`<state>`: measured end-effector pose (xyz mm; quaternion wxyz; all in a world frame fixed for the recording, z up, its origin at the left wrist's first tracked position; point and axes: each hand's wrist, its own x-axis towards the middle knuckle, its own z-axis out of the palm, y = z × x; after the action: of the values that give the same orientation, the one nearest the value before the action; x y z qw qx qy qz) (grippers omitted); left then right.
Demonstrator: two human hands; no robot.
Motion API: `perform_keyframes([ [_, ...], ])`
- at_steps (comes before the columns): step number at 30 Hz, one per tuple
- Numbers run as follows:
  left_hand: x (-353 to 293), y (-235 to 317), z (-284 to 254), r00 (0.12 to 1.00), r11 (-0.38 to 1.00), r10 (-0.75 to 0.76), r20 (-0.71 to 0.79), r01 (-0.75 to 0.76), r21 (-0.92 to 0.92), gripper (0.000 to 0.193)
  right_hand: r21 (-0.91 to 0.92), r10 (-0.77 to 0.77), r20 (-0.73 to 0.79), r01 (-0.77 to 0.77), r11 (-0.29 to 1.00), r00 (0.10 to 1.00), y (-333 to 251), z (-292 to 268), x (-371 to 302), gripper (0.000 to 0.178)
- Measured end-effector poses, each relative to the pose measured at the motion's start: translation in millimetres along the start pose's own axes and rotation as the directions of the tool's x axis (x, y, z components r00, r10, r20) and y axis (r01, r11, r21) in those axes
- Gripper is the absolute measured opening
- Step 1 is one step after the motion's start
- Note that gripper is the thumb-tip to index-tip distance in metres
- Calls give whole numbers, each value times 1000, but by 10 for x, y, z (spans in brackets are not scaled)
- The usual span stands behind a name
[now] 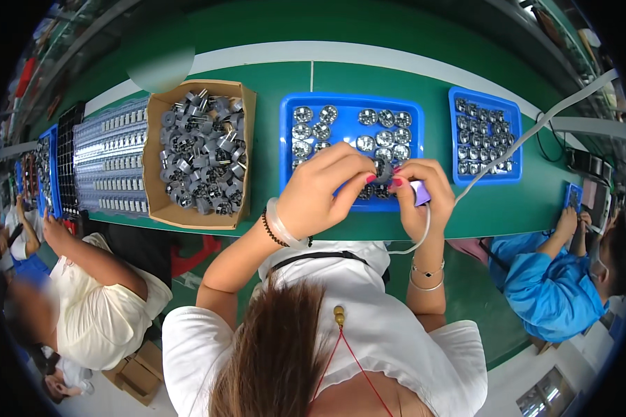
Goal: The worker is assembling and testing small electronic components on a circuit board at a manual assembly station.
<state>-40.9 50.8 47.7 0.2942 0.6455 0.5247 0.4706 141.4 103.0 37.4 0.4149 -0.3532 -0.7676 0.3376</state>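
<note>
Between my two hands, above the near edge of a blue tray (289,111), is a small dark grey round plug part (383,169). My left hand (330,182) pinches it between thumb and finger from the left. From the right, the fingertips of my right hand (428,194) close on the same part. A small purple piece (420,193) sits against my right palm, and a white cord (424,233) runs down from it. Inside the tray stand several round parts (384,139) with shiny circuit faces, some hidden behind my hands.
At my left stands a cardboard box (249,139) heaped with grey plug parts (202,156). Clear plastic trays (111,163) lie beyond it. To the right is another blue tray (454,104) of round parts, crossed by a white cable (535,128). Co-workers sit on both sides.
</note>
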Motion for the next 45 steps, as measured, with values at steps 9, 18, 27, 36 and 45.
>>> perform_keyframes([
  [9, -11, -184, -37, 1000, 999, -2, -4, 2, 52, 10, -66, 411, -227, -435, 898, 883, 458, -421, -266, 19],
  [18, 38, -12, 351, 987, 998, 58, 152, -53, -33, 14, 625, 345, -290, -97, 775, 892, 128, 64, -119, 60],
  [27, 7, -53, 330, 992, 997, 71, 104, -67, -48, 14, 711, 338, -225, -83, 698, 914, 146, 120, -135, 58],
  [36, 118, -177, 41, 996, 997, -73, 44, 73, -6, 10, 123, 187, 89, -197, 973, 978, 219, -91, -123, 43],
  [45, 242, -509, 91, 992, 854, -26, -127, 88, 512, 16, 252, 253, -176, -205, 946, 951, 215, -180, -112, 45],
])
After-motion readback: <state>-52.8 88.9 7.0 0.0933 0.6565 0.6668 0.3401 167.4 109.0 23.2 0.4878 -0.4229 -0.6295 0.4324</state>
